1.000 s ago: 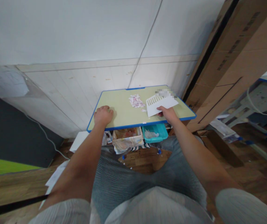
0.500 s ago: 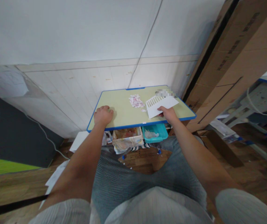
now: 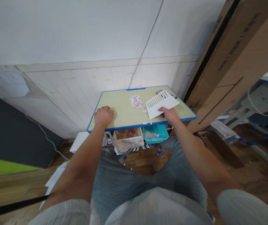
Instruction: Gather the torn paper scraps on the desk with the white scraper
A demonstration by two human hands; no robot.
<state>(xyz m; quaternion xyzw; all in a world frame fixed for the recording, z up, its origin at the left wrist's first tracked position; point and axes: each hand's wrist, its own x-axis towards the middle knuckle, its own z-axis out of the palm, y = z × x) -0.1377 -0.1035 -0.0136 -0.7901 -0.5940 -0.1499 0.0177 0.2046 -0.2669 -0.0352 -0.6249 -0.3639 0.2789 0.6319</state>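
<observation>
My right hand (image 3: 169,115) pinches the near edge of a white paper sheet (image 3: 163,107), thumb on top and fingers underneath. A row of long slots is cut along the sheet's far side. The sheet is tilted over the right part of a pale yellow table (image 3: 122,117) with a blue rim. Behind it, a dark-edged flat object (image 3: 158,92) is partly hidden. My left hand (image 3: 104,116) rests palm down on the table's left side, holding nothing. Between the hands lies a heap of small white and pinkish paper pieces (image 3: 136,102), with a few scraps nearer the sheet.
Under the table's front edge are a cloth-lined basket (image 3: 128,142) and a turquoise bin (image 3: 156,134) with whitish material inside. Tall cardboard boxes (image 3: 237,59) stand close on the right. A cable (image 3: 145,47) runs down the white wall behind the table.
The sheet in my right hand has shifted very slightly, and a small white scrap now shows at the table's front edge below it. My left hand stays in place.
</observation>
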